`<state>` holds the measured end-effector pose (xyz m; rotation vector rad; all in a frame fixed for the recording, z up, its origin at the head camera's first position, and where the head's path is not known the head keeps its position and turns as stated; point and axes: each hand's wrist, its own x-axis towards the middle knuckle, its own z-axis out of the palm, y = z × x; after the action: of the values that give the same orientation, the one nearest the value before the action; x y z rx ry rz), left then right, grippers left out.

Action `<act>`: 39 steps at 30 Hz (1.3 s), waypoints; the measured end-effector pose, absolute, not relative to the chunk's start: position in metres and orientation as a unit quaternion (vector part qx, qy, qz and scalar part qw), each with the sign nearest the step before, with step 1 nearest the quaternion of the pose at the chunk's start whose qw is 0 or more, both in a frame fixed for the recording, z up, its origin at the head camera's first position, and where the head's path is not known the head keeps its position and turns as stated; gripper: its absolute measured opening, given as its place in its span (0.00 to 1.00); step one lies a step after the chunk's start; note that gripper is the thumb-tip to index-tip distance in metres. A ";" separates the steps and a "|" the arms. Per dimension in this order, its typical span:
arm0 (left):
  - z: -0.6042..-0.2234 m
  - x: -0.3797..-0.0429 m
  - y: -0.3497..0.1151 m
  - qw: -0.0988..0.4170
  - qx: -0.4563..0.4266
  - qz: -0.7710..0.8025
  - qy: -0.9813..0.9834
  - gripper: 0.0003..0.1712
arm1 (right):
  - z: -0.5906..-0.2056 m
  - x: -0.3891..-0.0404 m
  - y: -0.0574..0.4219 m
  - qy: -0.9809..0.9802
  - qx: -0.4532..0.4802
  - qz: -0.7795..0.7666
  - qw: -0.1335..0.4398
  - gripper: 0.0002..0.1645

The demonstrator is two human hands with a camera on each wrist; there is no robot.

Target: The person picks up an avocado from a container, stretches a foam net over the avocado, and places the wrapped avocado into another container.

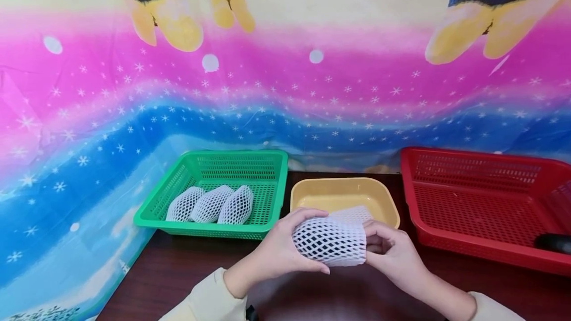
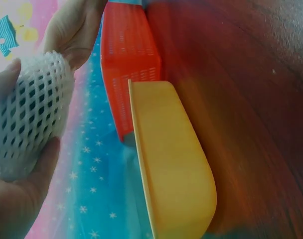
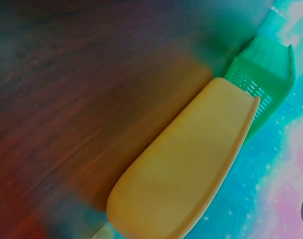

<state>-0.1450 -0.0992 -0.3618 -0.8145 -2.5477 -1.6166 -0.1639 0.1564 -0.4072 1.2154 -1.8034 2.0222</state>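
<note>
In the head view a white foam net sleeve (image 1: 330, 241) is held up in front of the yellow tray, with something dark showing through its mesh. My left hand (image 1: 285, 244) grips its rounded left end, thumb below and fingers above. At the other end, my right hand (image 1: 394, 256) pinches the sleeve's rim. The left wrist view shows the same foam net (image 2: 32, 114) between both hands. Behind it, another white foam net (image 1: 354, 213) lies in the yellow tray (image 1: 388, 197). The right wrist view catches only a sliver of hand at its edge.
A green basket (image 1: 285, 177) at the left holds three white foam-netted pieces (image 1: 211, 204). To the right stands a red basket (image 1: 468, 212) with a dark, smooth object (image 1: 553, 242) at its right side. All stand on a dark wooden table (image 1: 187, 266) before a printed cloth backdrop (image 1: 285, 88).
</note>
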 end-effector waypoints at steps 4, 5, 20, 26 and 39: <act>-0.362 -0.146 -0.100 -0.012 -0.257 -0.497 -0.828 0.51 | -0.409 -0.164 0.155 -0.617 0.407 0.666 0.097 0.32; -0.362 -0.146 -0.100 -0.013 -0.257 -0.495 -0.830 0.51 | -0.408 -0.164 0.155 -0.622 0.407 0.661 0.098 0.32; -0.358 -0.145 -0.099 0.014 -0.269 -0.496 -0.826 0.49 | -0.385 -0.185 0.190 -0.718 0.434 0.537 0.088 0.26; -0.351 -0.145 -0.097 0.024 -0.287 -0.485 -0.826 0.48 | -0.379 -0.193 0.200 -0.747 0.429 0.493 0.122 0.28; -0.333 -0.145 -0.091 0.052 -0.337 -0.458 -0.821 0.49 | -0.381 -0.212 0.204 -0.838 0.367 0.394 0.090 0.21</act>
<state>-0.1453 -0.0914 -0.3331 -1.0265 -2.4972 -1.3917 -0.2124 0.2036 -0.3809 1.0928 -2.4917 1.1709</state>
